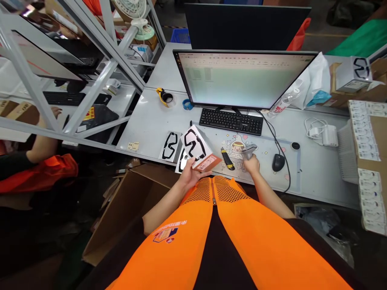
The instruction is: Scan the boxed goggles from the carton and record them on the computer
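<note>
Tilted in my left hand (189, 176) is a white box (195, 145) with a black wavy outline printed on top and an orange end facing me. My fingers are closed around its lower edge. Two similar boxes lie on the desk behind it, one of them a white box (170, 146) further left, the other partly hidden. My right hand (251, 164) is wrapped around a grey handheld barcode scanner (249, 151) over the cartoon desk mat (238, 139). Between my hands lies a yellow and black utility knife (227, 158).
A keyboard (231, 121) and a lit monitor (244, 78) stand ahead, with a mouse (278, 162) at right. Tape rolls (165, 98) sit back left. An open carton (130, 209) is below the desk's left edge. Beyond the metal frame (90, 96) a co-worker's arm (39, 141) shows.
</note>
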`<state>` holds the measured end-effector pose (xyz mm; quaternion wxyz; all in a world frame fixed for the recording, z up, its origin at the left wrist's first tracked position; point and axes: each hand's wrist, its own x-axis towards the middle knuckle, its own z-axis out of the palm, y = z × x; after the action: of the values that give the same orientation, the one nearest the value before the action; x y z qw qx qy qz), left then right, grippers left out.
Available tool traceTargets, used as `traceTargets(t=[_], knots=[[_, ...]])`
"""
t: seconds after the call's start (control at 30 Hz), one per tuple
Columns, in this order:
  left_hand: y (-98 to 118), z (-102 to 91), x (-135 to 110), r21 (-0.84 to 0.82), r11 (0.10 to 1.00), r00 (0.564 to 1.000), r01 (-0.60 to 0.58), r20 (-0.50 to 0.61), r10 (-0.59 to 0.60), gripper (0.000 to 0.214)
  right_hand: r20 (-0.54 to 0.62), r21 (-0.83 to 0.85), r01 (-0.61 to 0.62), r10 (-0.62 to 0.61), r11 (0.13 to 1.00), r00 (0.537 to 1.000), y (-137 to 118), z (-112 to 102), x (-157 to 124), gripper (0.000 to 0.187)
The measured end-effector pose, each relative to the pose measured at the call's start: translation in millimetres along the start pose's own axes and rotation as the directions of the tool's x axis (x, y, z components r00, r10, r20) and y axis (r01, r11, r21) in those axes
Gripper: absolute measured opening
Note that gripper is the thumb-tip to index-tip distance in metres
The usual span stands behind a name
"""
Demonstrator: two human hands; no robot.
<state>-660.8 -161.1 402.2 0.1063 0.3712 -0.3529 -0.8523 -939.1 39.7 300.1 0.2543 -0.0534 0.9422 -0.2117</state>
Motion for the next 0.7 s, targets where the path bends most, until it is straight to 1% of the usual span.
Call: traceTargets(t=[0.03, 0.1, 0.17, 0.2, 0.23, 0.3, 0.37, 0.43, 0.5, 0.6, 0.67, 0.7], knots=[[0.1, 7.3, 5.5, -0.069, 0.997, 1.000, 0.028, -0.002, -0.028, 0.060, 0.014, 0.011, 0.017, -0.017, 1.000, 1.000, 3.0, -9.3, -4.8, 0.050], [-0.2, 18.5, 16.4, -0.144, 0.989, 0.999, 0.037, -0.021, -0.041, 0.053, 0.052, 0.041, 0.059, -0.061, 0.997, 0.997, 9.8, -32.0, -19.0, 0.040], [-0.8, 25.6, 25.7, -0.171, 0.984, 0.998, 0.050, -0.022, -0.054, 0.054, 0.106, 0.117, 0.157, -0.169, 0.981, 0.980, 15.2, -57.6, -40.7, 0.041], [-1.0, 28.1, 29.4, -0.174, 0.983, 0.998, 0.058, -0.018, -0.062, 0.054, 0.122, 0.175, 0.231, -0.254, 0.957, 0.960, 16.2, -70.2, -54.1, 0.043], [-1.1, 30.3, 32.5, -0.173, 0.983, 0.997, 0.067, -0.014, -0.070, 0.054, 0.124, 0.237, 0.312, -0.347, 0.920, 0.930, 15.7, -81.9, -68.8, 0.045], [-0.4, 34.6, 37.2, -0.169, 0.982, 0.996, 0.081, -0.012, -0.084, 0.053, 0.111, 0.337, 0.454, -0.514, 0.825, 0.851, 9.3, -101.5, -99.6, 0.045], [0.9, 39.5, 40.5, -0.171, 0.982, 0.996, 0.085, -0.019, -0.090, 0.052, 0.143, 0.366, 0.532, -0.611, 0.763, 0.778, -2.9, -113.9, -127.7, 0.042], [1.7, 44.9, 43.4, -0.179, 0.980, 0.996, 0.082, -0.028, -0.088, 0.053, 0.221, 0.343, 0.575, -0.659, 0.743, 0.719, -17.0, -118.7, -148.7, 0.039], [1.2, 49.5, 46.1, -0.192, 0.978, 0.995, 0.081, -0.038, -0.090, 0.054, 0.271, 0.293, 0.611, -0.677, 0.735, 0.684, -28.8, -116.9, -160.8, 0.038], [-0.5, 51.4, 46.9, -0.203, 0.975, 0.994, 0.094, -0.030, -0.103, 0.054, 0.287, 0.235, 0.639, -0.681, 0.732, 0.674, -37.4, -108.4, -165.4, 0.035], [1.4, 46.4, 43.1, -0.203, 0.975, 0.995, 0.092, -0.018, -0.098, 0.052, 0.284, 0.218, 0.637, -0.673, 0.739, 0.683, -38.1, -103.7, -162.1, 0.035], [4.2, 41.0, 39.8, -0.199, 0.976, 0.996, 0.087, -0.010, -0.090, 0.051, 0.276, 0.214, 0.629, -0.664, 0.747, 0.695, -37.5, -102.3, -159.0, 0.035]])
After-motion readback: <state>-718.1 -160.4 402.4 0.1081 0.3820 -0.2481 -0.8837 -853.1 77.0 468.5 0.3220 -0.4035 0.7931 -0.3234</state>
